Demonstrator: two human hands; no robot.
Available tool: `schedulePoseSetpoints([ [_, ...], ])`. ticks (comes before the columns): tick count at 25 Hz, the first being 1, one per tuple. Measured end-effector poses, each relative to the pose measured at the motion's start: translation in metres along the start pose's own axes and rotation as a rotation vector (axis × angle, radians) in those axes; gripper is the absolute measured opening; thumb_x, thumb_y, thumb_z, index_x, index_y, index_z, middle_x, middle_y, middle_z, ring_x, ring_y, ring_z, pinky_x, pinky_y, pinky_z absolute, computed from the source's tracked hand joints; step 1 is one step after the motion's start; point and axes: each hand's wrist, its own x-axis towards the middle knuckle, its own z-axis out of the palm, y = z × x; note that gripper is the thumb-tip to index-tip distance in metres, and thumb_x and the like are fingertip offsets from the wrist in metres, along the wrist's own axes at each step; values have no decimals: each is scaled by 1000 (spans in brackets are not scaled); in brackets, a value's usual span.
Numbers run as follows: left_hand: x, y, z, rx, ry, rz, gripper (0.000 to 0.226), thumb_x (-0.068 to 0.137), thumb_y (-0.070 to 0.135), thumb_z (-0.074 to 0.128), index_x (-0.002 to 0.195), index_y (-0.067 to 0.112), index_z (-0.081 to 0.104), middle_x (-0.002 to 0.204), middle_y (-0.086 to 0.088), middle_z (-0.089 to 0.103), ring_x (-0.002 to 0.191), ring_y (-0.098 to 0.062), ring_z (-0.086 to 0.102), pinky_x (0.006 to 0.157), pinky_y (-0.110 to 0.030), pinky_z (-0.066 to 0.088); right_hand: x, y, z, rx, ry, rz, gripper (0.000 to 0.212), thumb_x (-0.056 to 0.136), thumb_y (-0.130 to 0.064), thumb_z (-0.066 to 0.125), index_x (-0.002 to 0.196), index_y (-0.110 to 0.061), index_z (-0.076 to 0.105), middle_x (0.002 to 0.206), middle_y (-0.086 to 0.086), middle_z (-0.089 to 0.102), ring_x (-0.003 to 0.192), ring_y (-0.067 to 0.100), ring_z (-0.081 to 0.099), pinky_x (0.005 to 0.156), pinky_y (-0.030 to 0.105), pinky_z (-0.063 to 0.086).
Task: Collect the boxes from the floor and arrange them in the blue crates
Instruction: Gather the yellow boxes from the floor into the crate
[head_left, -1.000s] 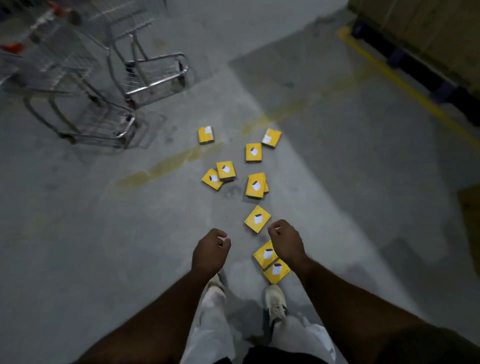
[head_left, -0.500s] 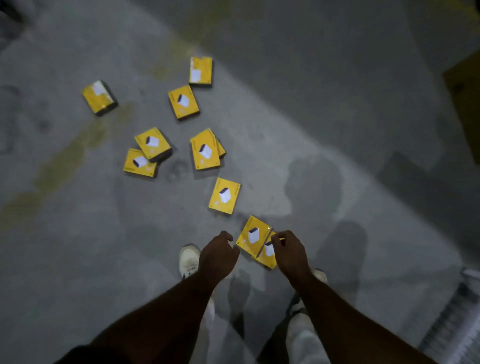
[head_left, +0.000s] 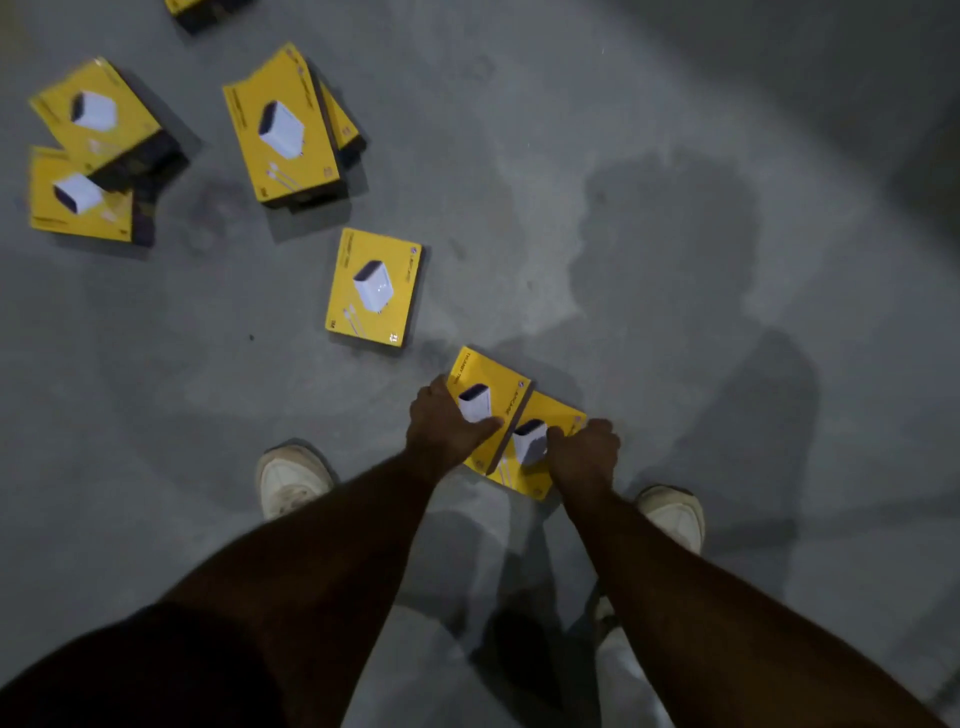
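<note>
Several flat yellow boxes with a white charger printed on them lie on the grey concrete floor. Two sit side by side just in front of my feet. My left hand (head_left: 441, 426) grips the left one (head_left: 491, 382) along its left edge, thumb across its top. My right hand (head_left: 584, 452) grips the right one (head_left: 553, 410) at its right edge, thumb on its face. Another box (head_left: 374, 286) lies alone a little farther out. A stacked pair (head_left: 283, 130) and two overlapping boxes (head_left: 93, 119) (head_left: 78, 195) lie at the upper left. No blue crate is in view.
My two white shoes (head_left: 291, 480) (head_left: 672, 514) stand on either side of the gripped boxes. A further box edge (head_left: 182, 5) shows at the top border. Bare concrete stretches to the right, with dark shadows on it.
I have bent lower, so the boxes look much larger. Both hands have come down from above the two nearest boxes and taken hold of them. The boxes on the floor have not moved.
</note>
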Motion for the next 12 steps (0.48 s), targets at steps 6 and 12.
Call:
schedulePoseSetpoints([
  [6,3,-36,12,-426,-197,-72,95,45,57,95,129,27,60,124,6,68,112,-12,65,91,-36,57,9,18,25,492,-267,244,50,64,-32,70,103,-4,59,89,12,62,61,18,63,51,25,52],
  [12,-13,-43,-31,-580,-365,102,69,60,26,95,122,21,65,116,2,72,105,-16,69,89,-40,56,-4,-33,22,419,-379,-7,30,68,-38,54,83,-15,66,83,6,62,70,20,57,52,23,42],
])
